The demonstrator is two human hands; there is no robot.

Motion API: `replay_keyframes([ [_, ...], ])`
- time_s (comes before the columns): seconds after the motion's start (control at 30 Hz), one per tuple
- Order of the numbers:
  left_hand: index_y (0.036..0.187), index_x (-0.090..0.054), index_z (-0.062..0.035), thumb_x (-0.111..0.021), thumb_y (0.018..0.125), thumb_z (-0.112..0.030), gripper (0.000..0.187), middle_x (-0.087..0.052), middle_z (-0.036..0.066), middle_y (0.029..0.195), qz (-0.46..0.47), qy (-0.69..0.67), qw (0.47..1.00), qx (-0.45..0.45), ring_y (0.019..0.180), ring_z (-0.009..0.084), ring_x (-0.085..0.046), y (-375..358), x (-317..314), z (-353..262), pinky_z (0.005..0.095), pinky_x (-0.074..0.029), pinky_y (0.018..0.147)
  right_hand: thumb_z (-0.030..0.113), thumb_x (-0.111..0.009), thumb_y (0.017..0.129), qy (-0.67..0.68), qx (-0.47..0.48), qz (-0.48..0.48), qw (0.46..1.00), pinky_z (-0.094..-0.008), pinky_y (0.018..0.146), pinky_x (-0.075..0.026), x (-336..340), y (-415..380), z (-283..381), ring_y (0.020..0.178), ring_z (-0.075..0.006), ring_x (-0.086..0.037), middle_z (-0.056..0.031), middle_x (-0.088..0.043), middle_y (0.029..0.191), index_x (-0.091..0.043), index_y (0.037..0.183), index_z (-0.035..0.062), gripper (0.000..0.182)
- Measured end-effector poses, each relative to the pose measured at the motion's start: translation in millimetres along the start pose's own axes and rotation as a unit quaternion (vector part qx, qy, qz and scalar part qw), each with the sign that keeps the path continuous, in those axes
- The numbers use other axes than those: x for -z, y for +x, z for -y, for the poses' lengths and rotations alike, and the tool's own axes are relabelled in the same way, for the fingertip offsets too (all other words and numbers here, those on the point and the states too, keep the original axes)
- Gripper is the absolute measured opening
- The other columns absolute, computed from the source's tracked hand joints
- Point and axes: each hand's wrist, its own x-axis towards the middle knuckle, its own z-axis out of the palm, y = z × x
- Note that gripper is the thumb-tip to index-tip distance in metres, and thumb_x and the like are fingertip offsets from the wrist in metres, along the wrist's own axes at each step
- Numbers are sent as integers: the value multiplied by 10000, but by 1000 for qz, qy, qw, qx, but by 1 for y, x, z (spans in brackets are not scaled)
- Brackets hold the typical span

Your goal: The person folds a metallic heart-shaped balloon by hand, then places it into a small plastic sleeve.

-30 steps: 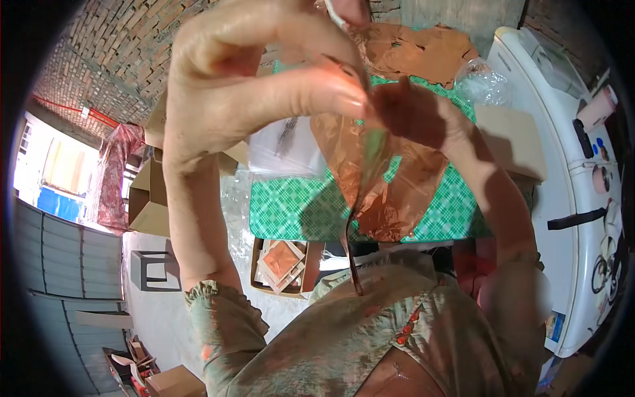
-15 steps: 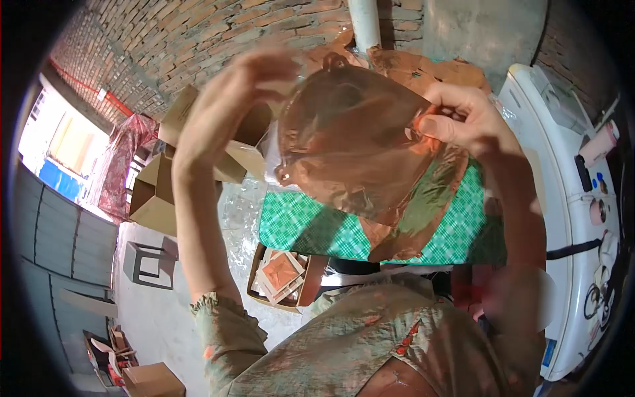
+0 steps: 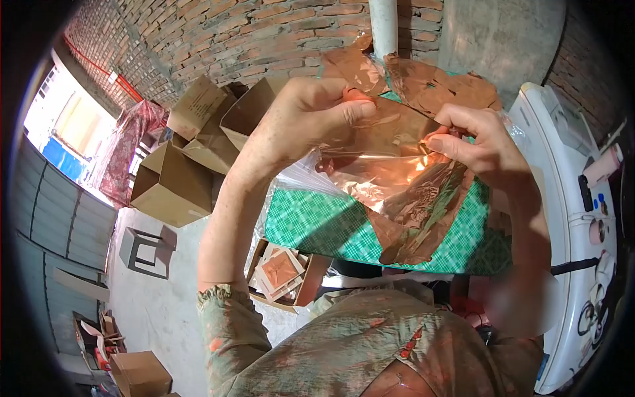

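A thin, shiny copper-coloured film sheet [image 3: 377, 169] is stretched between my two hands above a table with a green checked cover [image 3: 311, 221]. My left hand [image 3: 314, 116] pinches its upper left edge between thumb and fingertips. At the right edge, my right hand [image 3: 479, 139] is closed on the same sheet, thumb pressed against the fingers. The lower part hangs in creased folds onto the green cover. More copper-coloured sheets [image 3: 446, 83] lie crumpled at the table's far side. Clear plastic [image 3: 304, 173] shows beneath my left wrist.
Several open cardboard boxes [image 3: 173, 188] stand left of the table. Below its front edge, a box [image 3: 307, 291] holds flat square pieces. A white appliance [image 3: 562, 192] with items on it is at the right. A grey stool [image 3: 147, 251] stands on the floor.
My left hand has come down and right, from a blurred raised position to a pinch on the film sheet. The sheet is now pulled taut between both hands; my right hand keeps its grip.
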Motion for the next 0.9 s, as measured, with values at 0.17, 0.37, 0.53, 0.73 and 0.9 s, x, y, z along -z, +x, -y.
replay_keyframes([
  [0.17,1047,-758,16,-731,993,-242,264,-735,-19,888,-19,34,999,-15,808,44,-645,1,-6,-1,222,-523,732,182,-727,933,25,40,-12,999,-293,593,-378,-5,0,-9,677,-91,-486,-26,-567,740,-641,909,-26,227],
  [0.37,1087,-757,22,-699,1015,-255,291,-744,-10,902,-5,100,994,-44,813,46,-645,8,-3,2,220,-525,737,188,-735,942,57,9,-7,998,-280,589,-358,-2,-3,-9,681,-65,-461,13,-528,729,-632,886,-16,235],
  [0.53,1096,-751,35,-688,1024,-228,281,-745,-2,901,11,89,996,-6,815,53,-648,7,-4,-3,218,-515,740,197,-762,933,152,-12,5,988,-278,588,-349,-7,-6,-23,678,-53,-439,32,-498,730,-637,891,1,236],
  [0.73,1109,-773,18,-716,987,-190,248,-772,26,919,-69,44,993,-86,781,83,-687,17,34,6,231,-527,652,257,-757,936,176,-32,83,980,-252,700,-429,-6,-18,-48,809,-67,-564,-14,-674,872,-628,921,1,288],
  [0.9,1266,-721,-6,-667,1022,-175,302,-749,65,1185,-124,98,985,-73,1079,130,-685,22,101,9,255,-489,980,253,-718,941,132,-35,153,979,-255,797,-472,-1,-18,-106,897,-81,-607,-19,-676,922,-619,932,7,265],
])
